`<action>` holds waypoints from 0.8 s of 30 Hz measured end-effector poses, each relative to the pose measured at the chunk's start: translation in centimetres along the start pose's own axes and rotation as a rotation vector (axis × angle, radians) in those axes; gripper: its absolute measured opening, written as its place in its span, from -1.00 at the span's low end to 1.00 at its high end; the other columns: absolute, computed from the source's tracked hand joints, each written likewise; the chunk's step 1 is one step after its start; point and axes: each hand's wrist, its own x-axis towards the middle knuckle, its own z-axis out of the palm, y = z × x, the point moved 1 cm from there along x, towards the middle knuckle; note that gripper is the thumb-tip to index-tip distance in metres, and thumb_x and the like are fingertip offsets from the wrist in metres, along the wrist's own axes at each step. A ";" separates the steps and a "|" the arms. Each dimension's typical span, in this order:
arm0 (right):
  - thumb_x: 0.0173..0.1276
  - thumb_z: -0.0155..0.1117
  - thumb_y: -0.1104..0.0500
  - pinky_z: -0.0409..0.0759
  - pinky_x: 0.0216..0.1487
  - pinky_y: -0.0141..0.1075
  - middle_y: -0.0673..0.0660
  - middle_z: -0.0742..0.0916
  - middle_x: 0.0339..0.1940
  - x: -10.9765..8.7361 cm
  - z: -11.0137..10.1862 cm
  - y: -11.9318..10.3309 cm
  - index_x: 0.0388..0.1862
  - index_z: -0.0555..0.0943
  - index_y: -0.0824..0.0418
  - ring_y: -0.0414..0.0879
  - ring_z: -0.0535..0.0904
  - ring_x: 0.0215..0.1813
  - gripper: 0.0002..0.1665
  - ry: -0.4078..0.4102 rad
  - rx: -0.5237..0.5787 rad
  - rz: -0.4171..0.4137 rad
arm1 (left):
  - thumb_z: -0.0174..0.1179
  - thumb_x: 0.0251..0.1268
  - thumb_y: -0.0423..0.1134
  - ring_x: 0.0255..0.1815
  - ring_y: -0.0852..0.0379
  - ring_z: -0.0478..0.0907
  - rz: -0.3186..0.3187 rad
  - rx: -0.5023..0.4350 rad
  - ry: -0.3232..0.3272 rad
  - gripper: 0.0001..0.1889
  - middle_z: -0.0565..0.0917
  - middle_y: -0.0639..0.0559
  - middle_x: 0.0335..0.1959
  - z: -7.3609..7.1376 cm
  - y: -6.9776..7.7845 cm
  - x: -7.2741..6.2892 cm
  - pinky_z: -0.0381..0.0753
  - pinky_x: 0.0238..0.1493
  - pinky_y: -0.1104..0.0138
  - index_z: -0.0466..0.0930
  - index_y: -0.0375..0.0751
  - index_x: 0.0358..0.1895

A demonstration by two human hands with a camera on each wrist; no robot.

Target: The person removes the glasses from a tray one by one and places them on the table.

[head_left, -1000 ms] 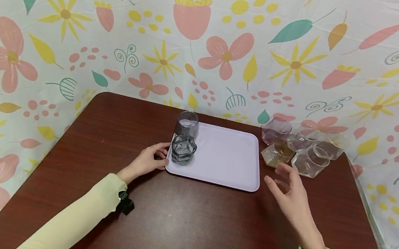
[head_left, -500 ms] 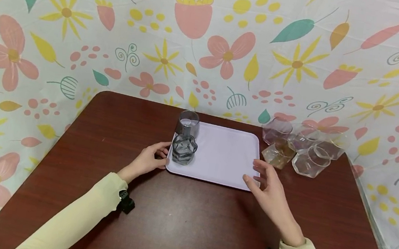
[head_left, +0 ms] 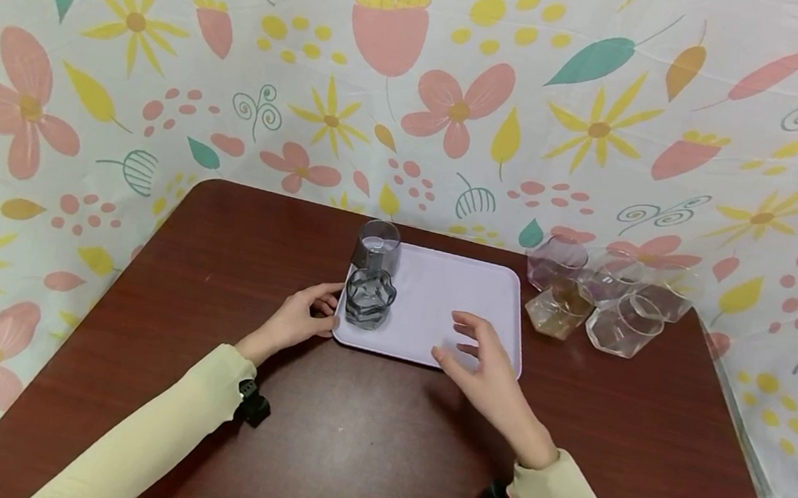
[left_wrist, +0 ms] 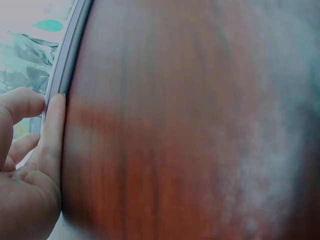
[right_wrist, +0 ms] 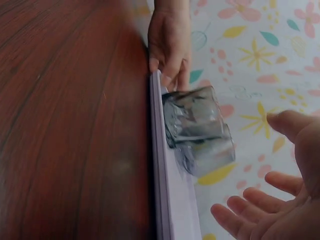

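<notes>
A pale lilac tray (head_left: 430,303) lies on the table, with two grey-tinted glasses at its left end. The nearer is a wavy-sided glass (head_left: 369,300); behind it stands a smooth rounded glass (head_left: 379,243). My left hand (head_left: 298,313) holds the tray's left rim by the front corner, thumb and fingertips at the edge, as the left wrist view shows with the tray rim (left_wrist: 62,65). Over the tray's front right half hovers my right hand (head_left: 485,368), fingers spread and holding nothing. Its palm and loosely bent fingers (right_wrist: 255,207) face the glasses in the right wrist view.
Right of the tray stand several clear angular glasses: an amber-tinted one (head_left: 559,308), a clear one (head_left: 622,325), a pinkish one (head_left: 556,261) and others behind. The dark wooden table (head_left: 343,444) meets a flower-printed cloth (head_left: 258,54) at the back.
My right hand has moved left from beside the amber-tinted glass to over the tray, empty throughout. My left hand stays at the tray's left rim, and the glasses stand as before.
</notes>
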 end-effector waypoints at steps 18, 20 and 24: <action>0.35 0.53 0.11 0.61 0.33 0.10 0.34 0.48 0.45 6.1 6.7 -1.0 0.53 0.29 0.37 0.22 0.44 0.45 -0.08 -0.039 0.019 -0.018 | 0.29 0.32 -0.48 0.06 -0.19 0.60 0.026 0.022 0.005 -0.36 0.62 -0.29 0.04 -0.1 0.0 0.1 0.85 -0.25 0.21 0.41 -0.35 0.49; 0.34 0.53 0.11 0.59 0.34 0.12 0.35 0.47 0.45 6.8 7.4 -0.9 0.54 0.28 0.38 0.23 0.43 0.46 -0.06 -0.040 0.029 0.008 | 0.30 0.31 -0.47 0.06 -0.18 0.60 0.027 0.021 0.007 -0.36 0.62 -0.29 0.04 -0.1 0.1 0.1 0.85 -0.25 0.22 0.42 -0.34 0.48; 0.34 0.53 0.08 0.56 0.36 0.14 0.36 0.42 0.49 7.9 8.4 -0.8 0.58 0.22 0.38 0.21 0.39 0.49 0.00 -0.058 0.036 0.050 | 0.29 0.32 -0.47 0.06 -0.15 0.60 0.007 0.030 0.000 -0.36 0.62 -0.25 0.04 -0.1 0.0 0.1 0.84 -0.24 0.26 0.42 -0.29 0.49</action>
